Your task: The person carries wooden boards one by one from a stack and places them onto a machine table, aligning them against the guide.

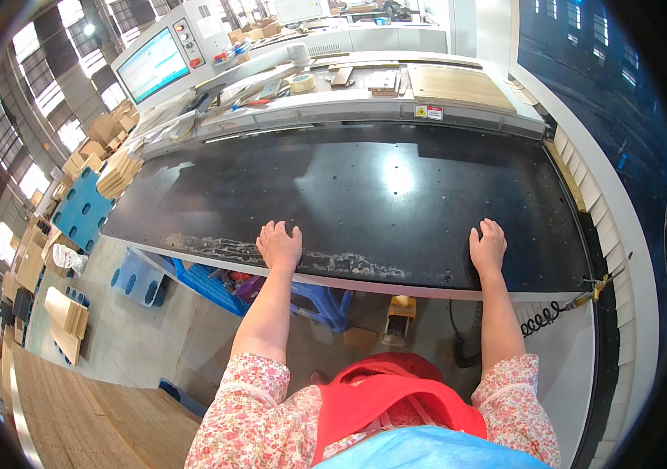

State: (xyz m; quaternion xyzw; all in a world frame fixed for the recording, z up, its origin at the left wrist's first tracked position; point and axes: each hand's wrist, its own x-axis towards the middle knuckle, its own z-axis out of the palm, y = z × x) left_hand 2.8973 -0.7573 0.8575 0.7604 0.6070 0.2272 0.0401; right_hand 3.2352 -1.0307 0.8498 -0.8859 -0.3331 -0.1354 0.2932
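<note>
Both my arms reach forward over a wide black machine table [349, 195] dotted with small holes. Near its front edge, my left hand [279, 245] rests on the surface beside a scuffed, whitish worn strip [357, 264]. Its fingers are slightly bent and apart, with nothing held. Farther right, my right hand [488, 246] lies on the same surface close to the front edge, fingers a little apart and holding nothing visible. The palms of both hands are hidden from view.
Beyond the table, a ledge carries a tape roll [302, 82], small panels [385, 81] and a wooden board [459, 86]. A control screen [154, 66] stands at far left. A coiled black hose [541, 319] hangs at right. Below are a blue stool [322, 305] and a yellow foot pedal [401, 309].
</note>
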